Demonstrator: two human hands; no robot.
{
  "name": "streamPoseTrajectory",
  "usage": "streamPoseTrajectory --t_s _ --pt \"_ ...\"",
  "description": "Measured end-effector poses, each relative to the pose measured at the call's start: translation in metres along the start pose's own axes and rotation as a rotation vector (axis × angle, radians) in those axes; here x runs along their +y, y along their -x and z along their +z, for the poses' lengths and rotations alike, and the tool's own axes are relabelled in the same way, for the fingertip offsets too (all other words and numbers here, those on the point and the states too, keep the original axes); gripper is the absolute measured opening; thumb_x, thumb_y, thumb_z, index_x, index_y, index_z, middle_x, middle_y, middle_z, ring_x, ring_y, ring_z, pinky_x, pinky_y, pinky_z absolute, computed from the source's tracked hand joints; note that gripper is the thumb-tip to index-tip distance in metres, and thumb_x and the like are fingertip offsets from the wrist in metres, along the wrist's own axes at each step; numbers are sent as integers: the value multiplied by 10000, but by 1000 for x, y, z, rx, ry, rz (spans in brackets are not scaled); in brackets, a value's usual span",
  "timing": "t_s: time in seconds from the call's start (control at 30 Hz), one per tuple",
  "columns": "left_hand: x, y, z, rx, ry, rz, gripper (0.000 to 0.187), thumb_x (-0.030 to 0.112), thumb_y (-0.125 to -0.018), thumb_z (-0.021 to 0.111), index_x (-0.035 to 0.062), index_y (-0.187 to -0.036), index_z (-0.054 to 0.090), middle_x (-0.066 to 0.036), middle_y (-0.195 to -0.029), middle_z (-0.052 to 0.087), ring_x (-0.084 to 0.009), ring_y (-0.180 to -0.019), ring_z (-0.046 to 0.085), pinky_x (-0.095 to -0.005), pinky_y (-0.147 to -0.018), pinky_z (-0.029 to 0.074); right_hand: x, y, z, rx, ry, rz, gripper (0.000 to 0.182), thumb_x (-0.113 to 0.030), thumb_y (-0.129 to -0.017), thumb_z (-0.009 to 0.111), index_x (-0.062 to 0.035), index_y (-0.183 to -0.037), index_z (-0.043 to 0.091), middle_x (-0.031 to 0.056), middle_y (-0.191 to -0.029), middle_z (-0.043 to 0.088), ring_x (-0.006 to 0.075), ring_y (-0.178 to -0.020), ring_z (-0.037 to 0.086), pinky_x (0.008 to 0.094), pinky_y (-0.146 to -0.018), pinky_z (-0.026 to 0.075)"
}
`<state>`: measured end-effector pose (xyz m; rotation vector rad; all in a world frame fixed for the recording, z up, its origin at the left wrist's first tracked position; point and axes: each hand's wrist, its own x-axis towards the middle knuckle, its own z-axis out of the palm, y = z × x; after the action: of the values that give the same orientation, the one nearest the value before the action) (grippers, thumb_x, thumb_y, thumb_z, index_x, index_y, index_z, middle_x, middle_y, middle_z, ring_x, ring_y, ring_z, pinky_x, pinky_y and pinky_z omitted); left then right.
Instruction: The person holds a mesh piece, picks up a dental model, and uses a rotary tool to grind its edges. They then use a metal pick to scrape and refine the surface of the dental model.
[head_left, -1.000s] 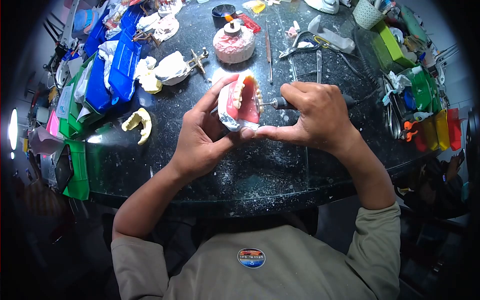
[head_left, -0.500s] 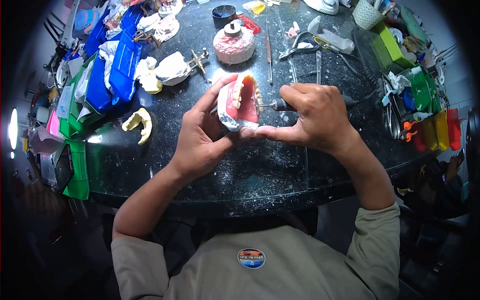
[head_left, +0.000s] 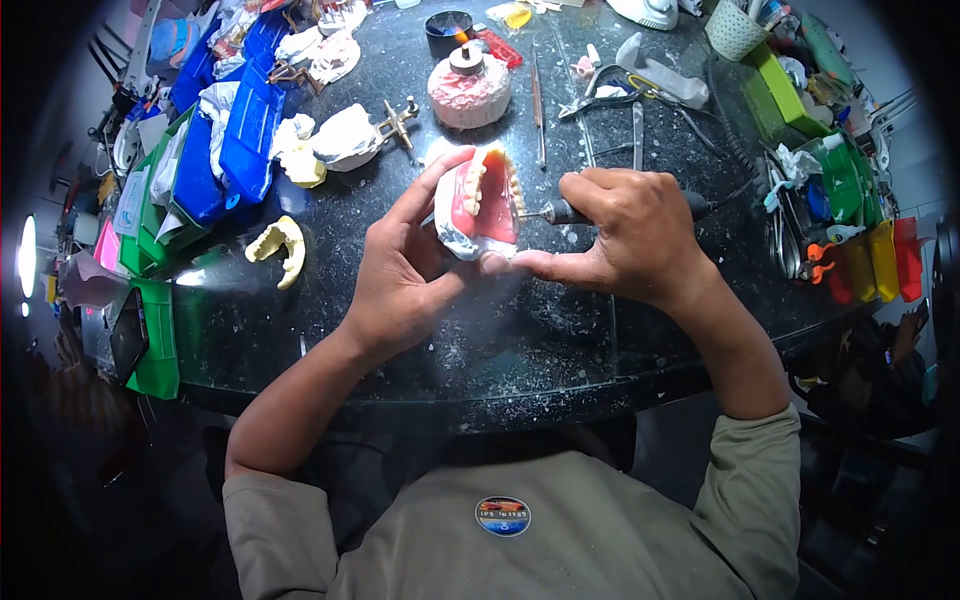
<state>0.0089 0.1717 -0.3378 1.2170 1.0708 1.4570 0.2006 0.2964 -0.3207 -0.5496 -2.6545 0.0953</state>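
Note:
My left hand grips a dental model from its left side, thumb below and fingers behind. The model has a white plaster base, pink wax gum and a row of cream teeth. In my right hand is a rotary handpiece, its thin metal bur touching the right edge of the model by the teeth. My right thumb reaches left to the lower edge of the model, close to the left thumb. The fingers of my left hand behind the model are partly hidden.
A round pink-stained plaster block stands behind the model. Left are a cream arch-shaped cast, a white cast and blue bins. Pliers and a slim brown-handled tool lie at back. Green boxes stand right.
Both hands, the model and the handpiece keep nearly the same position. A faint haze of dust now shows below the model, over the table's front edge.

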Motion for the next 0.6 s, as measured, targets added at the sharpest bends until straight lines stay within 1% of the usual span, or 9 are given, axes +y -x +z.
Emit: streamPoseTrajectory --t_s 0.03,0.13,0.2,0.3,0.33,0.6 --pt "0 0 0 7 25 -3 802 -2 -799 752 -46 -1451 288 -152 -1368 467 -183 -1220 509 -359 -1050 446 0 0 0 3 8 -2 648 -675 -700 717 -71 -640 489 51 -570 505 221 -501 569 357 -458 443" --pt "0 -1 0 18 97 -37 807 8 -800 756 -55 -1450 282 -157 -1379 457 -186 -1228 504 -359 -1050 444 -1 -3 -5 58 30 -7 723 -772 -692 645 -61 -639 521 56 -572 535 202 -506 608 332 -470 480" --pt "1 -1 0 6 142 -89 809 13 -803 756 -59 -1451 276 -160 -1384 451 -190 -1232 503 -362 -1051 443 1 -4 -7 62 37 4 739 -788 -668 649 -60 -652 517 60 -578 539 202 -507 609 332 -474 486" --pt "0 0 -2 -18 80 -94 830 48 -788 758 -12 -1469 288 -135 -1409 450 -201 -1282 475 -351 -1060 419 2 -3 -6 60 44 10 763 -809 -643 648 -59 -663 510 67 -578 541 205 -508 611 332 -477 490" --pt "0 0 -2 -16 81 -102 831 48 -786 757 -12 -1469 287 -136 -1409 450 -202 -1284 474 -354 -1061 419 3 -3 -6 57 45 10 770 -815 -636 646 -59 -665 508 69 -577 541 206 -508 611 332 -477 491" --pt "4 -1 1 3 165 -183 835 29 -772 737 -15 -1471 281 -149 -1416 442 -222 -1298 466 -383 -1093 382 4 -3 -6 62 36 9 789 -833 -639 628 -54 -654 499 73 -562 534 210 -503 610 333 -474 490"
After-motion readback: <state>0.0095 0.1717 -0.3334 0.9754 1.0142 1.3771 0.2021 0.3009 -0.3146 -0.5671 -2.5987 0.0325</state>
